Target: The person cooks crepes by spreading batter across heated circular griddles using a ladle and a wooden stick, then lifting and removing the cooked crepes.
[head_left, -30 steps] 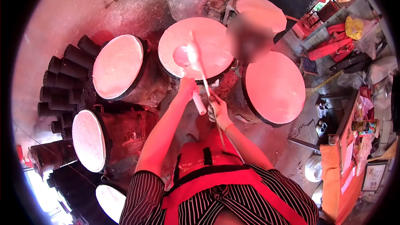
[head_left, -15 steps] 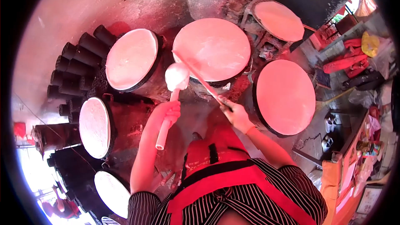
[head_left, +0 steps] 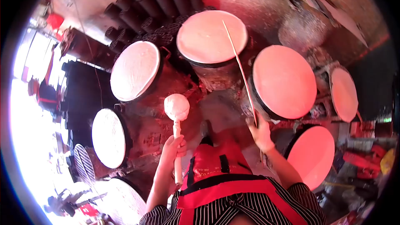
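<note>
My left hand (head_left: 173, 150) is closed round the pale handle of a ladle-like tool (head_left: 176, 107) with a white rounded head, held upright over the floor. In my right hand (head_left: 260, 133) is a long thin wooden stick (head_left: 241, 67). Its tip lies over the pale round sheet (head_left: 212, 37) on the far drum-shaped stove; whether it touches cannot be made out. Similar pale round sheets surround me: one at left (head_left: 135, 71), one lower left (head_left: 108, 138), one at right (head_left: 285, 82), and one at lower right (head_left: 312, 158), close to my right forearm.
Black honeycomb coal briquettes (head_left: 166, 4) are stacked behind the far stove. Another round sheet (head_left: 344, 95) stands at far right. A striped oval panel (head_left: 84, 164) is at lower left. Red cloth or bags (head_left: 366, 162) lie at right. Another person (head_left: 46, 93) is at far left.
The view has turned left, so the stoves appear shifted right. The stick has swung away from the white-headed tool and now reaches over a different sheet. Both hands keep their hold.
</note>
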The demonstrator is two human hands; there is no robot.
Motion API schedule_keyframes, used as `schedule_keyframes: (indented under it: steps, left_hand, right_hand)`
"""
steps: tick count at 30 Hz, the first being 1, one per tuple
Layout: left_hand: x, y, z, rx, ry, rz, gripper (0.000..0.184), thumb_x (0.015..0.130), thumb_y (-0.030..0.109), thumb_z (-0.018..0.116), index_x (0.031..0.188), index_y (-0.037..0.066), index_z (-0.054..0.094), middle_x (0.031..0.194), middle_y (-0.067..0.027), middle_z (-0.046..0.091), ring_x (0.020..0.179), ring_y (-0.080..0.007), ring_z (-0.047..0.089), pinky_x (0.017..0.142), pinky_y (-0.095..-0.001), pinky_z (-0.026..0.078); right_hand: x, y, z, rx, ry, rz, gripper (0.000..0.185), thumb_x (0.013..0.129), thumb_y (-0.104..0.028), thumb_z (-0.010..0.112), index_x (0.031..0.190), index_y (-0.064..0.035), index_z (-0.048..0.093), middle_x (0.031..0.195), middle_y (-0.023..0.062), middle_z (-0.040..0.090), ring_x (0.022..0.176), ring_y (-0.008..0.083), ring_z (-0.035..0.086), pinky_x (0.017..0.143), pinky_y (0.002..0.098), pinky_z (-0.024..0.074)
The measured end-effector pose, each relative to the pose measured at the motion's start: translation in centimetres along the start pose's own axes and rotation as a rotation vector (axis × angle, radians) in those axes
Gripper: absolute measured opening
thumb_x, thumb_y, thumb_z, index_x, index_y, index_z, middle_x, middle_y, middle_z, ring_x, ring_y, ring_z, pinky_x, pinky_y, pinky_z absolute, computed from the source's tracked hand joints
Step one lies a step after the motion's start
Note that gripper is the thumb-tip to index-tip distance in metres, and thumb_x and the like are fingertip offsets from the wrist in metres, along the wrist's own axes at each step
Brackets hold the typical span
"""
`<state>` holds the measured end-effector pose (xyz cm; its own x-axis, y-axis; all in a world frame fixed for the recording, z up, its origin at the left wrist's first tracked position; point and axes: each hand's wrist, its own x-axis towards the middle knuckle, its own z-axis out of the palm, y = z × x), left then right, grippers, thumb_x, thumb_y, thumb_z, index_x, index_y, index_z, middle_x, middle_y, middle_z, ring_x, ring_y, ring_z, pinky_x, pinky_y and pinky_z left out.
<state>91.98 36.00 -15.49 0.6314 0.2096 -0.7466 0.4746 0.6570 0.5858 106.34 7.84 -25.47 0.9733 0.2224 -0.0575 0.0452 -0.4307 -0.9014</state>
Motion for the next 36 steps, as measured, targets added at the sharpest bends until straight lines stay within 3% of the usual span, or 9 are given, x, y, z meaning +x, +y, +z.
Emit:
schedule_keyframes:
  steps: [7,17,19,21,24,26,29,33,36]
  left_hand:
    - [1.5,6.1,-8.0,-0.321,-0.178,-0.001,0.01,0.094,0.012,0.049,0.1,0.005,0.049,0.07,0.0012,0.042,0.047,-0.0024,0.033,0.039,-0.0165,0.024]
    - [8.5,17.3,-9.9,-0.3,-0.122,0.03,0.008,0.094,0.009,0.047,0.101,0.005,0.048,0.07,0.0005,0.042,0.047,-0.003,0.034,0.038,-0.017,0.025]
    - [10.2,19.1,-9.0,-0.309,-0.13,0.008,0.008,0.094,0.008,0.047,0.101,0.005,0.048,0.07,0.0004,0.042,0.047,-0.0029,0.033,0.038,-0.0166,0.025]
    - [12.4,20.3,-8.4,-0.271,-0.156,0.001,0.008,0.094,0.008,0.047,0.101,0.004,0.048,0.07,0.0006,0.042,0.048,-0.0028,0.033,0.038,-0.0159,0.025]
    - [14.3,22.5,-5.2,-0.221,-0.2,0.004,0.01,0.094,0.009,0.047,0.101,0.002,0.049,0.071,0.0002,0.042,0.05,-0.0025,0.033,0.038,-0.0151,0.025]
    - [16.3,23.5,-4.0,-0.235,-0.233,-0.064,0.011,0.094,0.008,0.048,0.102,0.001,0.05,0.072,-0.0002,0.042,0.05,-0.0025,0.033,0.038,-0.0148,0.025]
    - [19.0,23.5,-0.7,-0.245,-0.249,-0.052,0.016,0.095,0.008,0.046,0.106,-0.002,0.05,0.074,-0.0009,0.043,0.05,-0.0033,0.034,0.04,-0.0147,0.027]
    - [20.8,24.1,6.2,-0.763,-0.752,-0.397,0.022,0.098,0.008,0.033,0.112,-0.004,0.044,0.076,-0.001,0.04,0.055,-0.007,0.037,0.045,-0.0183,0.034]
    - [20.1,25.1,12.6,-0.514,-0.542,-0.183,0.023,0.098,0.008,0.032,0.114,-0.004,0.043,0.076,-0.0003,0.04,0.055,-0.0073,0.037,0.045,-0.0184,0.034]
  right_hand:
    - [18.8,-7.5,15.1,-0.608,-0.058,-0.533,0.023,0.083,-0.031,0.062,0.097,-0.0128,0.061,0.083,0.0151,0.061,0.077,0.0332,0.062,0.064,0.0453,0.0482]
    - [33.5,-10.6,24.2,-0.679,0.003,-0.483,0.012,0.072,-0.023,0.067,0.077,-0.0133,0.065,0.076,0.01,0.062,0.069,0.0307,0.062,0.062,0.0402,0.0489]
    - [35.1,-17.3,19.2,-0.82,-0.151,-0.144,0.011,0.077,-0.02,0.063,0.082,-0.0117,0.068,0.073,0.0105,0.066,0.066,0.027,0.064,0.061,0.0374,0.0481]
    - [40.6,-15.9,13.9,-0.385,-0.112,-0.065,0.013,0.082,-0.015,0.059,0.084,-0.0074,0.07,0.077,0.0095,0.068,0.07,0.0189,0.064,0.063,0.0335,0.0478]
    - [47.0,-16.4,0.3,-0.258,0.313,-0.213,0.009,0.08,-0.012,0.063,0.079,-0.0062,0.07,0.073,0.0025,0.065,0.062,0.0133,0.057,0.057,0.0286,0.0444]
    - [45.6,-18.0,-11.7,-0.034,0.434,-0.126,0.024,0.073,-0.03,0.069,0.084,-0.0084,0.068,0.057,-0.0058,0.046,0.045,0.0067,0.039,0.04,0.0244,0.0304]
    - [40.6,-18.1,-28.4,0.148,0.728,-0.139,0.02,0.08,-0.023,0.066,0.094,-0.0089,0.071,0.057,-0.0098,0.042,0.044,0.0063,0.036,0.042,0.0224,0.0272]
    - [28.7,-13.1,-46.6,0.447,0.828,-0.25,0.024,0.083,-0.027,0.066,0.1,-0.011,0.065,0.063,-0.0069,0.044,0.051,0.0082,0.038,0.049,0.0224,0.0344]
    - [23.5,-5.4,-54.9,0.491,1.025,-0.186,0.024,0.084,-0.03,0.064,0.099,-0.0113,0.063,0.062,-0.0059,0.039,0.051,0.0103,0.038,0.052,0.0252,0.0372]
